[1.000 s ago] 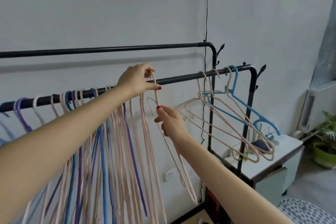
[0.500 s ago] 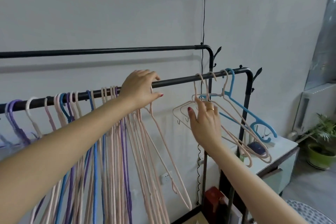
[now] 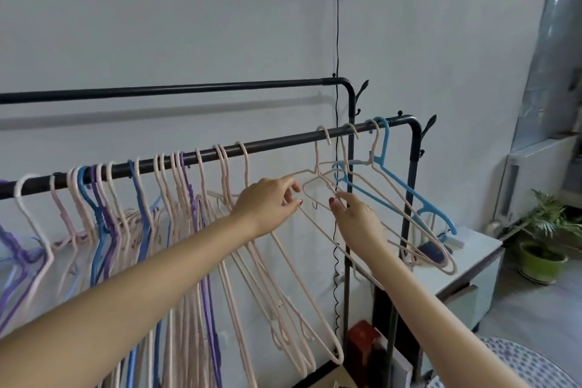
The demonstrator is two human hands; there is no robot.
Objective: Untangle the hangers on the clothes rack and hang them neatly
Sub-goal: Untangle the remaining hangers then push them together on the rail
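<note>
Hands (image 3: 267, 201) perhaps touching rack's (image 3: 277, 143) hangers (image 3: 318, 179).

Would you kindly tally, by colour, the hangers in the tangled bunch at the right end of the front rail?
Pink hangers: 3
Blue hanger: 1
Total: 4

Left hand (image 3: 271, 198) pinches the shoulder end of a pink hanger (image 3: 318, 173) in the tangled cluster | right hand (image 3: 356, 214) reaches in beside it, fingers loose at the wires | blue hanger (image 3: 409, 189) tilted among them | neat row hangs left along the front rail (image 3: 283, 143).
</note>
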